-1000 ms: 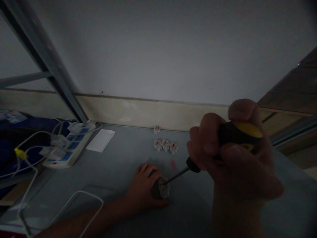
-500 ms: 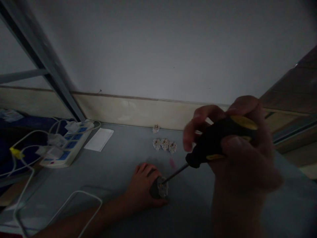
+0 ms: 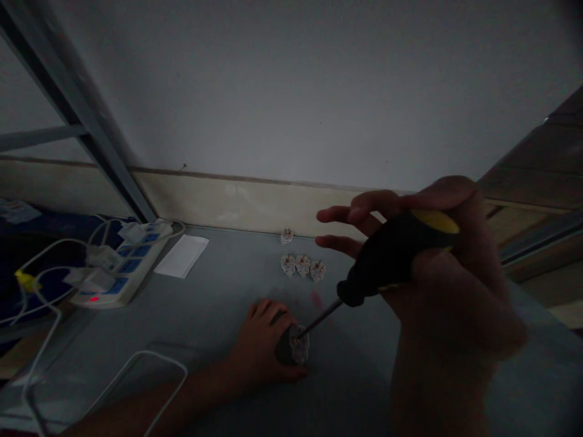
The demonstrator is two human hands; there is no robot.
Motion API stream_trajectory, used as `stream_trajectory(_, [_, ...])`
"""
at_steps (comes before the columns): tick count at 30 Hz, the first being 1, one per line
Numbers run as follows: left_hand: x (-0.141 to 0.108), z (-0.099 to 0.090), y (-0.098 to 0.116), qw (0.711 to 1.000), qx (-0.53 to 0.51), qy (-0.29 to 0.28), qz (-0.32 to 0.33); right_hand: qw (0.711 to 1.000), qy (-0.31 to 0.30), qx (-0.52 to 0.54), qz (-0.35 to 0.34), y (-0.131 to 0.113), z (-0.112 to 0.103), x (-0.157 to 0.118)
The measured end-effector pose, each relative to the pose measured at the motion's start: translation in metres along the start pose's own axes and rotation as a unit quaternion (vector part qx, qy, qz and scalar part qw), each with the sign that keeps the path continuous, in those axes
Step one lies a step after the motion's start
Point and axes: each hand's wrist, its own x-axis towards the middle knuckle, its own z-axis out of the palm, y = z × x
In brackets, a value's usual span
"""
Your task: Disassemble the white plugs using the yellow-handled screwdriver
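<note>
My right hand [image 3: 437,267] is closed round the thick black and yellow handle of a screwdriver [image 3: 387,261], with some fingers stretched out past it. Its shaft slants down to the left, and the tip meets a small clear plastic part with metal pieces [image 3: 299,347]. That part sits against a dark rounded piece [image 3: 284,347], whose kind I cannot make out. My left hand [image 3: 259,340] wraps round both from the left and rests on the table. Farther back lie several similar clear parts with metal prongs [image 3: 303,264].
On the left of the grey table [image 3: 218,279] is a white and blue power strip [image 3: 132,267] with plugs in it, near a white paper [image 3: 183,256]. A loose white cable [image 3: 155,355] loops over my left forearm. A wall [image 3: 273,91] rises behind the table.
My right hand's fingers have uncurled and reach farther left, and the screwdriver handle has shifted slightly left. A red light now shows on the power strip. My left hand has stayed put.
</note>
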Motion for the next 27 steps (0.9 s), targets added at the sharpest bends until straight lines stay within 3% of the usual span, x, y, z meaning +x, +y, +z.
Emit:
stream_trajectory(4, [0.0,-0.001,0.001,1.0,0.005,-0.004,0.001,0.998,-0.005,0.067,-0.021,0.008,0.005,0.001])
stream_trajectory(7, [0.0,-0.001,0.0,1.0,0.003,-0.005,0.003,0.997,0.021,0.08,0.013,0.006,0.004,0.002])
stream_trajectory(10, [0.001,0.0,-0.002,1.0,-0.002,-0.002,0.005,0.996,-0.032,0.064,0.056,0.003,0.0,0.002])
stream_trajectory(12, [0.001,0.001,-0.002,1.0,-0.005,-0.003,0.005,0.995,-0.069,0.061,0.048,0.004,-0.001,0.003])
stream_trajectory(17, [0.001,0.0,0.0,1.0,-0.004,0.001,0.003,0.998,-0.032,0.042,0.026,0.01,0.004,0.001])
stream_trajectory(22, [0.0,0.002,-0.001,1.0,0.0,0.007,0.009,0.995,-0.011,0.097,0.034,0.005,0.003,-0.001])
stream_trajectory(27, [0.0,0.003,-0.003,1.0,0.001,0.004,0.007,0.988,-0.098,0.085,0.086,-0.003,-0.004,0.002])
